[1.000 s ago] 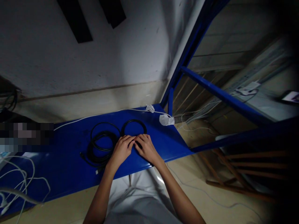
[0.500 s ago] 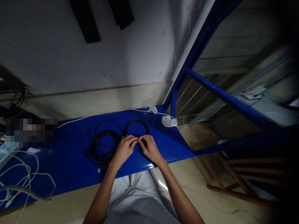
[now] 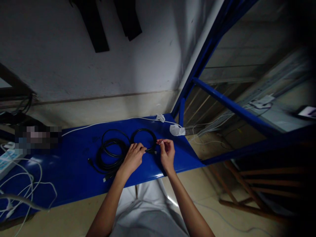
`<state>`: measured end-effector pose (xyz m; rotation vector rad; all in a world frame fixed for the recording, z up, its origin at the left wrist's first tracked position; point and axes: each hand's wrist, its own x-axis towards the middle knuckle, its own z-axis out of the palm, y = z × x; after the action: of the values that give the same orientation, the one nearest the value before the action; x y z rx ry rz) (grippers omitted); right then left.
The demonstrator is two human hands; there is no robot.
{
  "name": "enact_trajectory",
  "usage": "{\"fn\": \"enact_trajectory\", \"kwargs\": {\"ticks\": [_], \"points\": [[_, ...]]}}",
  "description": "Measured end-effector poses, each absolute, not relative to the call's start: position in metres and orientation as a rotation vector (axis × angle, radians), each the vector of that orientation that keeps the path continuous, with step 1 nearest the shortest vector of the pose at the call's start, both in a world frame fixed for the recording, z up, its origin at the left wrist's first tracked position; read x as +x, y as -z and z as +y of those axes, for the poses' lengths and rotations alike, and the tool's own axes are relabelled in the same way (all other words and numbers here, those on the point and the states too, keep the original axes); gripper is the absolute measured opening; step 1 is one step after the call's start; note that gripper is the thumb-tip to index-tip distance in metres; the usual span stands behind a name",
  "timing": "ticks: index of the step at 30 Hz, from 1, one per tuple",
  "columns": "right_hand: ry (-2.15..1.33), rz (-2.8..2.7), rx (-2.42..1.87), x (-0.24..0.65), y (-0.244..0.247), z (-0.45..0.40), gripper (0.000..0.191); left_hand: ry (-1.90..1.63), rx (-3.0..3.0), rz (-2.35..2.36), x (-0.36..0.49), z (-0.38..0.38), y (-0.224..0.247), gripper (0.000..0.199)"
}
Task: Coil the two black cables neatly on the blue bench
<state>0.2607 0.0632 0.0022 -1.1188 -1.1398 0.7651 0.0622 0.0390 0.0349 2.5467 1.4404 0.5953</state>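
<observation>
A black cable lies coiled on the blue tabletop (image 3: 74,164), with a larger coil (image 3: 112,154) on the left and a smaller loop (image 3: 144,130) on the right. My left hand (image 3: 134,156) is closed on the near left side of the smaller loop, fingertips pressed together on the cable. A black plug end (image 3: 154,152) shows just right of those fingertips. At the loop's right side, my right hand (image 3: 167,152) pinches with thumb and forefinger; what it grips is too small to make out. Another plug end (image 3: 106,178) lies near the table's front edge.
A white cable (image 3: 98,122) runs along the back edge past two crumpled white pieces (image 3: 177,130). A power strip (image 3: 8,161) and tangled white cords (image 3: 31,184) lie at far left. Blue frame bars (image 3: 222,98) stand at right, above a wooden chair (image 3: 251,204).
My right hand has moved right, away from my left hand, to the right side of the smaller loop. The plug end near my left fingertips has come into view.
</observation>
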Motion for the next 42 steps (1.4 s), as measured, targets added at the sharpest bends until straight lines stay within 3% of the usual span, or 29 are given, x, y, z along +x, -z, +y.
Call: {"fn": "enact_trajectory", "kwargs": {"ticks": [8, 18, 23, 32, 38, 42], "points": [[-0.586, -1.025, -1.189, 0.269, 0.006, 0.066, 0.03, -0.878, 2.422, 1.315, 0.076, 0.028, -0.054, 0.039], [-0.671, -1.099, -1.159, 0.265, 0.003, 0.066, 0.031, -1.368, 2.449, 1.31, 0.045, -0.001, -0.101, 0.052], [-0.702, -1.167, -1.178, 0.263, 0.002, 0.065, 0.035, -1.2, 2.487, 1.553, -0.002, -0.025, -0.084, 0.059], [-0.819, -1.186, -1.173, 0.259, 0.0, 0.065, 0.032, -0.932, 2.433, 1.857, -0.044, -0.06, -0.024, 0.036], [-0.898, -1.261, -1.132, 0.248, -0.006, 0.057, 0.035, -0.858, 2.352, 2.072, -0.051, -0.066, -0.015, 0.062], [-0.946, -1.427, -1.021, 0.215, -0.03, 0.062, 0.035, -0.872, 2.3, 2.075, -0.054, -0.07, -0.009, 0.047]]}}
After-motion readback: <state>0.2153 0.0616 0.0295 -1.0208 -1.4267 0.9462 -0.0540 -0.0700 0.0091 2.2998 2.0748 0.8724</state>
